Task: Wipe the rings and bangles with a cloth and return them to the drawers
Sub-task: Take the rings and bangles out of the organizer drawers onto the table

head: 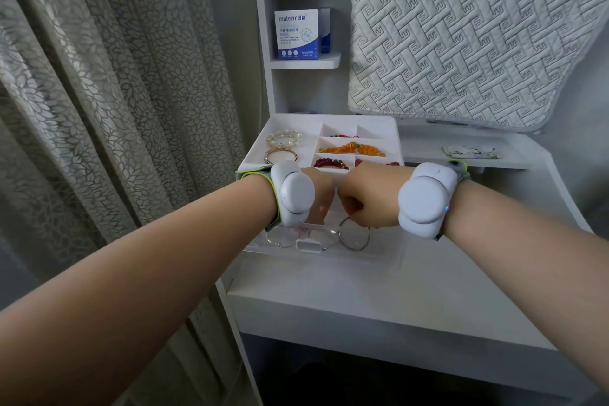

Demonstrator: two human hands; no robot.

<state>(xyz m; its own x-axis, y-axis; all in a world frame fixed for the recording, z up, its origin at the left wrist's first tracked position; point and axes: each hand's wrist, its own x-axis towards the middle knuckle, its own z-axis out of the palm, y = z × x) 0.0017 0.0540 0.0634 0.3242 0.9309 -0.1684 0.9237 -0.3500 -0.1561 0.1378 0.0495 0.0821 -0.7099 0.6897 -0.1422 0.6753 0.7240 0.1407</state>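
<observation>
Over the clear drawer point(379, 252), which is pulled out toward you at the front of the white desk point(362, 293) with its long side running left to right, your two hands meet almost knuckle to knuckle. Your left hand point(321, 193) points its fingers down into the drawer; you see only its back, and the white wrist unit point(293, 198) covers much of it, so I cannot tell whether it holds anything. Your right hand point(369, 196) has its fingers curled under, and a thin arc of silver wire rises to meet the fingertips, but whether you are pinching it cannot be made out. The silver bangles point(354, 241) lie flat in the drawer, overlapping in a row along its length, their far edges hidden under your hands and their near edges blurred by the clear front wall and its white handle point(308, 245). Behind your hands sits the white tray point(393, 128), its near edge cut off by your wrists. A pearl bracelet point(284, 138) and a gold bangle point(280, 155) lie flat in its left section. Orange beads point(354, 149) stretch left to right in a middle compartment, with red beads point(331, 162) just in front, partly hidden. The cloth point(469, 152) lies crumpled on a ledge to the right, well apart from both hands, its pattern too small to read.
</observation>
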